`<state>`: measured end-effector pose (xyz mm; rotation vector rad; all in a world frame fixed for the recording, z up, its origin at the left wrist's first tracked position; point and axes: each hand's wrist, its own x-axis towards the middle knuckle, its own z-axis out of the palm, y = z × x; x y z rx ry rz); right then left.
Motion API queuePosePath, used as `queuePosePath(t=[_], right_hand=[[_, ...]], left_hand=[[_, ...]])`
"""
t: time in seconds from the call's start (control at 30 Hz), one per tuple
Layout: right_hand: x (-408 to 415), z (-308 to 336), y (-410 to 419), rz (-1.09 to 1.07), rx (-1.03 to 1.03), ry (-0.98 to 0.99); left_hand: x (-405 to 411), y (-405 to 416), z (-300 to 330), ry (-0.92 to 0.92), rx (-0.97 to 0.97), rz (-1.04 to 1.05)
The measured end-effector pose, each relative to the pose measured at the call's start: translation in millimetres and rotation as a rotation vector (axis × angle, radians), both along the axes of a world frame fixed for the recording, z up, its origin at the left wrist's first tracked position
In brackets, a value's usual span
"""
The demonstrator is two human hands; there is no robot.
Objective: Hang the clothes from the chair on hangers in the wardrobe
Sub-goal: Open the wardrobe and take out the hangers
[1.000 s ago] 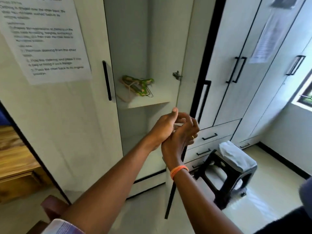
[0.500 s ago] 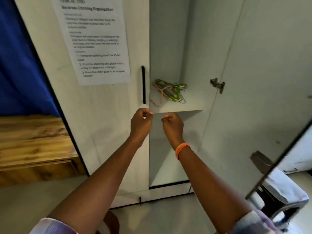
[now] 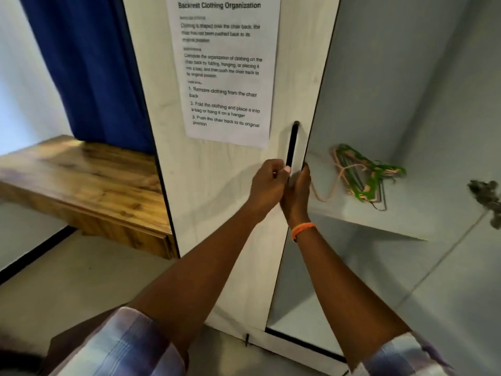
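Note:
The wardrobe's left door [image 3: 217, 199] is white, with a black vertical handle [image 3: 292, 142] and a printed instruction sheet [image 3: 225, 69] taped on it. My left hand [image 3: 267, 185] curls round the handle's lower end. My right hand [image 3: 296, 192], with an orange wristband, grips the door's free edge just beside it. Inside the open compartment, a bundle of green and tan hangers [image 3: 363, 175] lies on a white shelf [image 3: 379, 221]. No clothes are in view.
A wooden desk [image 3: 81, 180] stands at the left under a blue curtain [image 3: 89, 66]. The right door stands open, and its hinge [image 3: 485, 196] shows at the far right. A brown rounded object [image 3: 70, 346] sits low at the left by my sleeve.
The view has swung left and closer to the wardrobe. My hands have risen from below the shelf, and they now hold the left door's handle and edge.

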<state>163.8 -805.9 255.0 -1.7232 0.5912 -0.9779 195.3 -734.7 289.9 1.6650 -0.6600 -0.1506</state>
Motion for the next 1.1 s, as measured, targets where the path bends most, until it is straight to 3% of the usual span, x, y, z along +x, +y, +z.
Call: queuePosePath(t=[0.17,0.37,0.6,0.77,0.97,1.1], right_hand=[[-14.3,-13.8,-21.0,0.16,0.027,-0.077],[-51.7,-19.8,38.8,0.098,0.027,-0.219],[-85.2,-25.7,162.8,0.172,-0.09,-0.281],[-85.6,-30.7,224.8,0.28,-0.252,-0.219],[-83.7,-27.2,266.0,0.311,-0.225,-0.209],[-86.4,-23.9,258.4,0.384,-0.099,-0.226]], left_hand=[[-7.5,5.3,1.4,0.052,0.013,-0.067],[-31.9,72.7,10.0,-0.021,0.094,-0.105],[-69.0,189.2,-8.6,-0.097,0.002,0.142],[-90.5,252.1,-10.9,-0.024,-0.066,0.31],[-107.5,285.2,-17.9,-0.221,0.017,0.496],[-118.9,279.5,-20.8,-0.555,0.014,0.691]])
